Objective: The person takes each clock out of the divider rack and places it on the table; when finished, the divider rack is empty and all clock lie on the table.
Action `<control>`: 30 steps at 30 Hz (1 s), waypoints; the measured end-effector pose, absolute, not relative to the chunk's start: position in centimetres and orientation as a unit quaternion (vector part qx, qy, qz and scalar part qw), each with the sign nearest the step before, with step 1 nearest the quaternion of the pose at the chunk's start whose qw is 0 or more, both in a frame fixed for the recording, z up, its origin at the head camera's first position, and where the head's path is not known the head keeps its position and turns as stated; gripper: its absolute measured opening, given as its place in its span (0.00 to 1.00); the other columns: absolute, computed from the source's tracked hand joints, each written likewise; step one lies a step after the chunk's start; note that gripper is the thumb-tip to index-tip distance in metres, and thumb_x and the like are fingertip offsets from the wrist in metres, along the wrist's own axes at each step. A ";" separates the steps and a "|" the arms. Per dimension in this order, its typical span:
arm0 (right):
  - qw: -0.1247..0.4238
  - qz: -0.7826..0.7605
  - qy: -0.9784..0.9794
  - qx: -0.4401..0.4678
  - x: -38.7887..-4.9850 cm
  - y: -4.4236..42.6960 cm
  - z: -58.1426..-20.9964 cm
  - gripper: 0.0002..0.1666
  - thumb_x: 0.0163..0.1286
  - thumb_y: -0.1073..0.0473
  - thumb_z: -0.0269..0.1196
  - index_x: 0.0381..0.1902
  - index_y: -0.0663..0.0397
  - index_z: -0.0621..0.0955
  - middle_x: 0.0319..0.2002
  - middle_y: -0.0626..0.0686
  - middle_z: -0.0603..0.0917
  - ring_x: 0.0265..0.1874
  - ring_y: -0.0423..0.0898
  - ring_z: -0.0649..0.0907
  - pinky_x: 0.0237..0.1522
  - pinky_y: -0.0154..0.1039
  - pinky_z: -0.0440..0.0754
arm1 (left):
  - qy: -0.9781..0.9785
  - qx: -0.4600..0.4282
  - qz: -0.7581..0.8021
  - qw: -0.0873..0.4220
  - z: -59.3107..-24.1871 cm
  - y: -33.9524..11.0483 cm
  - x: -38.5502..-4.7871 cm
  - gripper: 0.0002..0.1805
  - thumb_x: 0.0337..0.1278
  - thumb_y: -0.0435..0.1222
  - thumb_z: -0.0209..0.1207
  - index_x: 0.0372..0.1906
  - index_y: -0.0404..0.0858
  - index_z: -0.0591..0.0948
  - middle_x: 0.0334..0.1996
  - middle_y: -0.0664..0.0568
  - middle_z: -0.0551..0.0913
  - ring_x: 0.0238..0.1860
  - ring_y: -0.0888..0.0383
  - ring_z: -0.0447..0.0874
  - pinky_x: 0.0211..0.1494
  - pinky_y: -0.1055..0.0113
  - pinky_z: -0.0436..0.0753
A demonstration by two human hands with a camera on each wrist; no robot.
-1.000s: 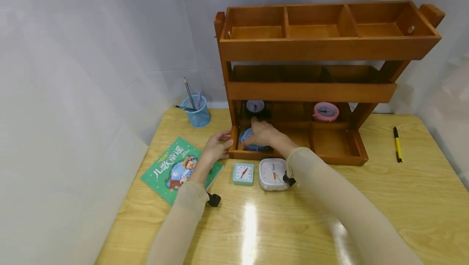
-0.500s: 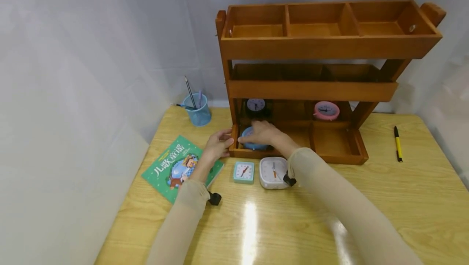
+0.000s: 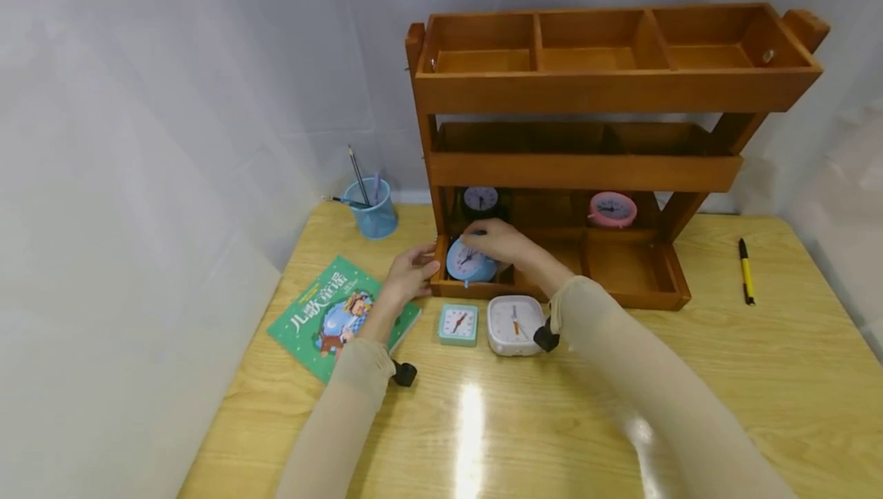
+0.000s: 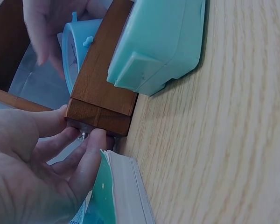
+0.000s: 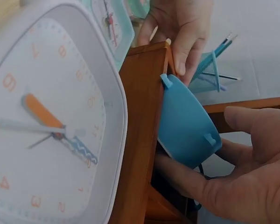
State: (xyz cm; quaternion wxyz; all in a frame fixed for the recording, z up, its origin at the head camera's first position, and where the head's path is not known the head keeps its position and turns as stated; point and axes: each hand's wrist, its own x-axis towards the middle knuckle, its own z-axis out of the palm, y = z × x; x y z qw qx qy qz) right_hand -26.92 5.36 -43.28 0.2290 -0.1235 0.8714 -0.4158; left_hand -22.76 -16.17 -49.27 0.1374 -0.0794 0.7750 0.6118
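A round light-blue alarm clock (image 3: 471,259) leans at the left end of the wooden rack's lowest tier (image 3: 631,300). My right hand (image 3: 501,242) grips it between thumb and fingers, as the right wrist view shows from behind the clock (image 5: 186,123). My left hand (image 3: 410,273) presses thumb and fingertips against that tier's left end; in the left wrist view, the hand (image 4: 42,163) touches the end board (image 4: 100,114). In front of the rack stand a small mint-green square clock (image 3: 458,324) and a white clock (image 3: 515,326).
Behind the blue clock is a black clock (image 3: 480,201); a pink clock (image 3: 612,209) is farther right. A green book (image 3: 338,315) lies beside my left forearm, with a blue mesh pen cup (image 3: 372,211) beyond. A yellow-black pen (image 3: 747,273) lies on the right.
The blue alarm clock has tipped so its face points up more and shows more fully. My right hand has shifted to its upper right edge. My left hand stays put.
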 end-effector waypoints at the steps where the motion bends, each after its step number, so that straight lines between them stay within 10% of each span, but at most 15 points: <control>1: 0.240 -0.436 0.860 -0.110 -27.0 5.5 -43.3 0.28 0.83 0.46 0.54 0.72 0.52 0.77 0.68 0.63 0.79 0.60 0.60 0.83 0.49 0.55 0.91 | 0.775 -0.079 0.612 0.137 -49.3 -16.2 -22.8 0.27 0.79 0.34 0.57 0.77 0.40 0.72 0.69 0.36 0.75 0.54 0.51 0.81 0.42 0.65 0.87; 16: 0.357 -0.580 0.731 -0.041 -27.7 7.4 -43.4 0.31 0.82 0.55 0.58 0.79 0.50 0.69 0.59 0.61 0.79 0.37 0.47 0.86 0.34 0.40 0.91 | 0.770 -0.082 0.616 0.143 -49.3 -16.2 -22.9 0.27 0.78 0.34 0.58 0.76 0.40 0.72 0.68 0.36 0.75 0.49 0.55 0.80 0.38 0.69 0.85; 30: 0.340 -0.666 0.662 -0.033 -27.2 8.6 -43.8 0.34 0.80 0.59 0.60 0.80 0.52 0.67 0.60 0.61 0.75 0.36 0.49 0.88 0.35 0.41 0.92 | 0.771 -0.081 0.616 0.140 -49.2 -16.2 -22.8 0.26 0.79 0.34 0.57 0.76 0.40 0.73 0.68 0.37 0.76 0.47 0.55 0.81 0.37 0.70 0.85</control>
